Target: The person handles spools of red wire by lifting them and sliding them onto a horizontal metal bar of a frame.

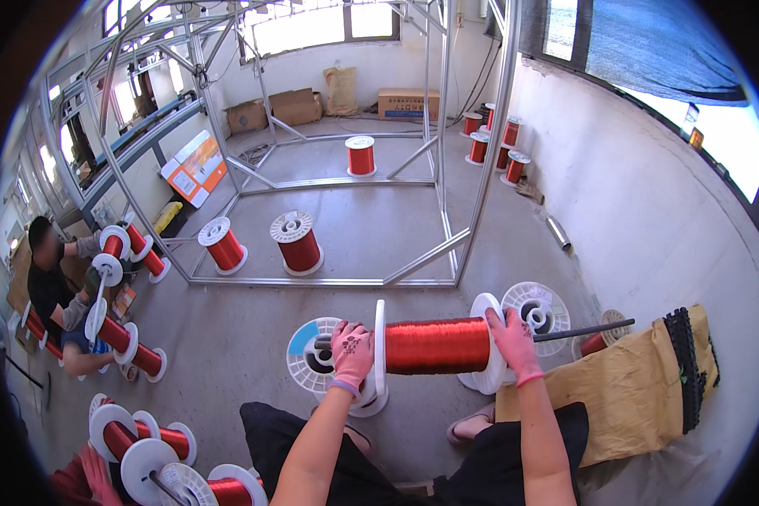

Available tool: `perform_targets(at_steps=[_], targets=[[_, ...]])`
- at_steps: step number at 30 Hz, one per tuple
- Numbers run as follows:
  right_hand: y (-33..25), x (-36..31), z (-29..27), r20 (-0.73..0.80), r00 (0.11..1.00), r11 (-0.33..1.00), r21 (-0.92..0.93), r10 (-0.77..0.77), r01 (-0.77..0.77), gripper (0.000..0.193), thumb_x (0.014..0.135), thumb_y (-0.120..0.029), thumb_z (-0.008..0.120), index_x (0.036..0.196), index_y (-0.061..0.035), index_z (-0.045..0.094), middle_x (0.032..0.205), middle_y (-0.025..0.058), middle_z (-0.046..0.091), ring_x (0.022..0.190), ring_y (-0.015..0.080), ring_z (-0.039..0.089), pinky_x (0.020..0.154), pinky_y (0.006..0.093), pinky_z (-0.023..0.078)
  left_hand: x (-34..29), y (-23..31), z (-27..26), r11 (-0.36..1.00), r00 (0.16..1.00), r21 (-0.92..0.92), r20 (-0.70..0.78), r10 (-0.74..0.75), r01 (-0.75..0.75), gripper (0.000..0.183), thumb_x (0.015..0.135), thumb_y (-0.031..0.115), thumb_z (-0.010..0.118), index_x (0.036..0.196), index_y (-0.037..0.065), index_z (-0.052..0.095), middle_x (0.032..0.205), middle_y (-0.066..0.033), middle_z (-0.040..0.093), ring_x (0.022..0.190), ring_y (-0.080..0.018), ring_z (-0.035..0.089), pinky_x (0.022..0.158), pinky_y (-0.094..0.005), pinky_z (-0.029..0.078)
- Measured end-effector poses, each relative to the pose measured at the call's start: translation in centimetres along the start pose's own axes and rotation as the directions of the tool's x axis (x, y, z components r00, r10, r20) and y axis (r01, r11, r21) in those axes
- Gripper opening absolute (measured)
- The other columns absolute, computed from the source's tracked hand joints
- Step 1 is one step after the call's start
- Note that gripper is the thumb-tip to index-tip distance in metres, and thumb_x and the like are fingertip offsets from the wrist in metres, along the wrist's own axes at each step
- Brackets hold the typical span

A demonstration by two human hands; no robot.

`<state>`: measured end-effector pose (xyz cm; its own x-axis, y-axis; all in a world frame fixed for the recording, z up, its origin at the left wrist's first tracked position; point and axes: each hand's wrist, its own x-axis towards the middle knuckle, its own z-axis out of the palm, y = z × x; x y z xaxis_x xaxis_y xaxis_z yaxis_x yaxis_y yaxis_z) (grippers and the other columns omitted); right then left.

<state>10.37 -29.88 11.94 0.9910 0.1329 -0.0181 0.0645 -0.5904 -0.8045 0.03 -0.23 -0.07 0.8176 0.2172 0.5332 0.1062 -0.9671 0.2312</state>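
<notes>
1. Far left: a co-worker [49,274] in dark clothing, close among red wire spools [148,361] with white flanges.
2. Lower left: a red sleeve [74,482] beside more spools [228,491], cut off by the view's rim.
3. Beyond, a white-and-orange board [196,169] leans at the wall. Right of it, a metal frame [346,282] stands on the floor, two upright spools [298,249] just behind its near bar, a third farther back.
4. Near the left knee: an upright spool with a blue label [304,358], its top partly under the left hand [352,350]. That hand wears pink; fingers curl over the rod [586,331], just outside the left flange [380,363].
5. Centre: the held spool [437,346], red, lies sideways between both hands, in front of the knees, rod running through it and well out to the right.
6. Right hand [516,341], also pink: at the right flange [496,363], over the rod. Fingers bent; cannot tell whether they pinch rod or flange.
7. Behind it, another upright spool [550,295]; farther right, a brown sack [603,392].
</notes>
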Motion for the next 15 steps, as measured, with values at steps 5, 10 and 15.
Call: perform_targets(at_steps=[5,10,15], targets=[[10.2,-10.2,5.6,-0.242,0.925,0.952,-0.155,-0.295,0.263,0.037,0.1,-0.022,0.05,0.128,0.002,0.051,0.119,0.027,0.059,0.111,0.0441,0.056,0.094,0.0448,0.045,0.4,0.7,-0.1,0.999,1.0,-0.032,-0.013,-0.006,0.005,0.034,0.093,0.026,0.053,0.074,0.005,0.072,0.09,-0.0092,0.071,0.101,-0.0243,0.063,0.106,-0.0423,0.037],[15.1,-7.7,2.8,-0.328,0.93,0.986,-0.045,-0.165,0.159,0.042,0.1,-0.02,0.051,0.135,0.0028,0.048,0.127,0.024,0.058,0.119,0.0389,0.055,0.1,0.0405,0.043,0.3,0.9,0.1,0.999,1.0,-0.034,0.003,0.019,-0.019,0.029,0.09,0.025,0.055,0.075,0.006,0.072,0.09,-0.0076,0.07,0.101,-0.0242,0.062,0.105,-0.0423,0.037],[-0.2,-2.0,-0.4,-0.374,0.839,0.898,0.037,-0.395,0.439,0.047,0.099,-0.021,0.055,0.135,0.0069,0.047,0.13,0.026,0.056,0.122,0.0367,0.054,0.103,0.0386,0.041,-0.1,-0.8,0.5,0.998,0.998,0.04,0.032,0.054,-0.055,0.021,0.081,0.02,0.056,0.08,0.009,0.074,0.092,-0.0088,0.07,0.105,-0.0257,0.061,0.107,-0.0429,0.036]])
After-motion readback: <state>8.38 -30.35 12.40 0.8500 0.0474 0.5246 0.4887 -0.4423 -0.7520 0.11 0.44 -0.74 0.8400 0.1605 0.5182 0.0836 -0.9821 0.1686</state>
